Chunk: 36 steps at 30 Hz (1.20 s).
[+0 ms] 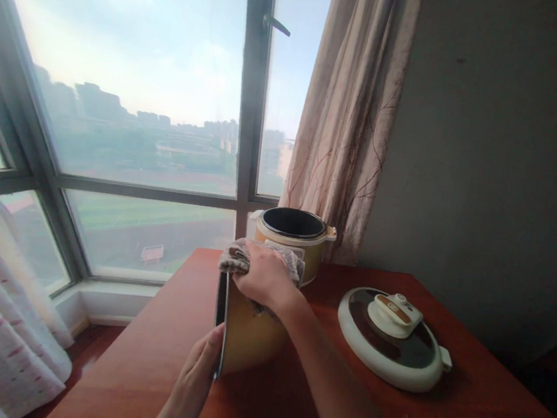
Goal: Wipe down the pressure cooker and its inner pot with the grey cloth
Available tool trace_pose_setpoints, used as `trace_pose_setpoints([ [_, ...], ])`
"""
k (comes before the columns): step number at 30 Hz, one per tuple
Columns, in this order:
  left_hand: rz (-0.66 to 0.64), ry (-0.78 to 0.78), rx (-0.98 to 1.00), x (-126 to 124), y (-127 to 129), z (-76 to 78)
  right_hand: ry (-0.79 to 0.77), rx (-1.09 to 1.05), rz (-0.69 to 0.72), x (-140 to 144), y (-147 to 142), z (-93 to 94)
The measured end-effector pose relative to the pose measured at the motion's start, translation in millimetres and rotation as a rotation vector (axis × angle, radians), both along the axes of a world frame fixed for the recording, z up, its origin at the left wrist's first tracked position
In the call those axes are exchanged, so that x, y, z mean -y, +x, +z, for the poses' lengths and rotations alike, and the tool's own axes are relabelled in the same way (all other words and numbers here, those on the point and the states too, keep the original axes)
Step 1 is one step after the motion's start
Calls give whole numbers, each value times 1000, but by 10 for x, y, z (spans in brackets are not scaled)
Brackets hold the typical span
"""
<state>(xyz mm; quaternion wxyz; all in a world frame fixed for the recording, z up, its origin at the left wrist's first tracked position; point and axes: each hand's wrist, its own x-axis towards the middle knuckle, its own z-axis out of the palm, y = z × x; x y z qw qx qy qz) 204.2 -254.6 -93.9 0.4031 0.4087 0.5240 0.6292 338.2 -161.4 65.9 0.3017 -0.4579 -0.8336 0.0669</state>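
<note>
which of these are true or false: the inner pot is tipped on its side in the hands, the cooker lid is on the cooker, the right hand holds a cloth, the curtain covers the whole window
1. The inner pot is tipped on its side: true; the left hand grips its rim.
2. The lid sits on the cooker body: false, it lies on the wooden table beside the open cooker.
3. The right hand presses a cloth on the pot: true.
4. The curtain covers the whole window: false, it is drawn aside.

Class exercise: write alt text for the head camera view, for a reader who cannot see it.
A person's left hand steadies a tilted inner pot while the right hand presses a cloth on it, above a red table by a window, with a cooker and its lid.
</note>
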Motion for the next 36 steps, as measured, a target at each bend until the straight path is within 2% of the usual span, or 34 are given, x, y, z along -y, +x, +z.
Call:
trace_pose_setpoints([
  [4, -120, 6, -181, 27, -94, -222, -31, 27, -77, -182, -51, 14],
  [7, -46, 69, -239, 80, -52, -293, 0, 15, -73, -185, -69, -24],
  [9, 30, 98, -232, 105, -11, -305, 58, -7, -60, -136, -71, -65],
  [12, 63, 105, -211, 136, 26, -323, 148, -37, -26, -19, -42, -153],
  [15, 78, 111, -202, 162, 36, -368, 194, -57, 11, 120, 40, -277],
  [18, 50, 86, -217, 132, 24, -395, 245, -64, 39, 279, 148, -482],
  [21, -6, 49, -211, 32, 9, -317, 309, -56, 56, 454, 236, -829],
  [26, -138, 33, -84, -154, 52, 44, 358, -91, 75, 685, 295, -1602],
  [29, -205, -11, -15, -238, 102, 222, 340, -120, 48, 731, 283, -1935],
  [32, -217, -74, 77, -268, 139, 280, 366, -144, 0, 731, 263, -2037],
  [34, -200, -100, 122, -246, 161, 279, 400, -150, -18, 738, 266, -1974],
  [36, -161, -105, 158, -199, 194, 287, 425, -155, -31, 759, 284, -1821],
])
